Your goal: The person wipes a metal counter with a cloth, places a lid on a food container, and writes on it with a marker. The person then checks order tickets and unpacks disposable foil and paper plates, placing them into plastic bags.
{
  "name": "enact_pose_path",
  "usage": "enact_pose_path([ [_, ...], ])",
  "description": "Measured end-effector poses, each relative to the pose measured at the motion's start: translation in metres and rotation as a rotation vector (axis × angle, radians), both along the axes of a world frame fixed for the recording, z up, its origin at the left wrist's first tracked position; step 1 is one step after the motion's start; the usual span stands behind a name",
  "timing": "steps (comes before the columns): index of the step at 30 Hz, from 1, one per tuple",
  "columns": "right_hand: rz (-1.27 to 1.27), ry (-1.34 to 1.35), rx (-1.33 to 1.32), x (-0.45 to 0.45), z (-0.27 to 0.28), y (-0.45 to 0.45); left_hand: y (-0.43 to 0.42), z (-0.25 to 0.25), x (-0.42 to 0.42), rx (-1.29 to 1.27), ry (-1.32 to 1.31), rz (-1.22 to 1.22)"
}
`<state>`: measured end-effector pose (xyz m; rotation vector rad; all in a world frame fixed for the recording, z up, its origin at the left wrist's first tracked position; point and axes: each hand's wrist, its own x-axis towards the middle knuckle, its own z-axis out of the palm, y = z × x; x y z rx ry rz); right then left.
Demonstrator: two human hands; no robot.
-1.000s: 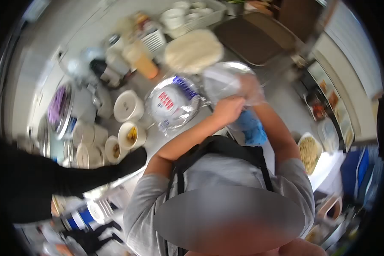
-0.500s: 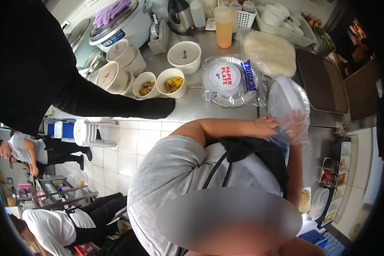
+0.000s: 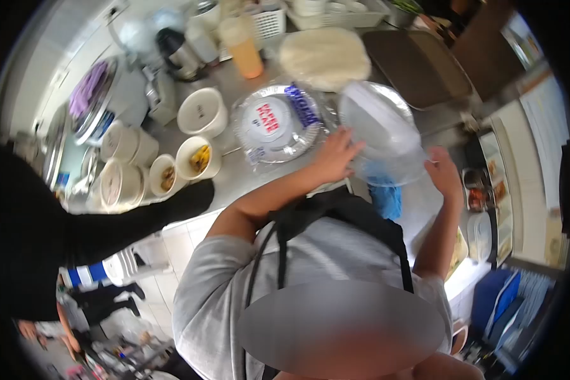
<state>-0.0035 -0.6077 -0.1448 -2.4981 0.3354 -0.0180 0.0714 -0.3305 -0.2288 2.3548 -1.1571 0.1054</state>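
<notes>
My left hand (image 3: 337,157) is at the left side of a clear plastic bag (image 3: 392,166), its fingers apart and the tips near or touching the film. At the bag's right edge, my right hand (image 3: 445,172) pinches the film between thumb and fingers. The bag lies partly over a silver plate (image 3: 400,96), and a whitish folded strip of plastic crosses the plate. A crumpled blue item (image 3: 385,195) lies below the bag; I cannot tell its kind. To the left is a wrapped pack of paper plates (image 3: 278,123).
Another person's black sleeve (image 3: 139,212) reaches in from the left. White tubs (image 3: 202,113) and two bowls of food (image 3: 198,158) stand left. Behind are an orange-filled bottle (image 3: 242,50), a bag with pale contents (image 3: 326,58) and a brown tray (image 3: 418,66). Food containers (image 3: 478,190) line the right.
My hands have moved apart: the right went outward to the bag's right edge, the left to its left side. The bag is spread wider, the blue item shows more, and the view has shifted.
</notes>
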Motion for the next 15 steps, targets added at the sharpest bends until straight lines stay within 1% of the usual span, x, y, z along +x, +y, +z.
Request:
enact_pose_path([
  [3,0.106,-0.442,-0.418,0.013,-0.042,-0.004,-0.017,-0.010,-0.001,0.039,-0.048,-0.010],
  [5,0.218,-0.392,-0.328,0.016,-0.087,-0.008,-0.028,-0.005,-0.001,0.089,-0.078,-0.076],
  [7,0.187,-0.213,-0.223,0.015,-0.106,-0.013,-0.032,-0.015,0.004,0.040,-0.118,-0.118],
  [8,0.112,-0.067,-0.148,0.015,-0.113,-0.016,-0.034,-0.023,0.005,0.017,-0.135,-0.158],
  [9,0.029,0.077,-0.064,0.013,-0.114,-0.018,-0.035,-0.027,0.007,0.013,-0.111,-0.182],
  [11,-0.020,0.146,0.126,0.017,-0.095,-0.029,-0.033,-0.028,0.017,0.013,-0.065,-0.245],
  [12,-0.050,0.173,0.226,0.017,-0.081,-0.035,-0.034,-0.019,0.024,-0.093,-0.002,-0.228],
  [13,-0.103,0.047,0.264,0.013,-0.051,-0.031,-0.036,-0.003,0.032,-0.193,0.065,-0.211],
  [14,-0.152,-0.080,0.298,0.010,-0.027,-0.029,-0.044,0.013,0.041,-0.441,-0.098,-0.169],
  [15,-0.135,-0.225,0.544,0.013,-0.028,-0.041,-0.046,0.040,0.044,-0.435,0.053,-0.038],
])
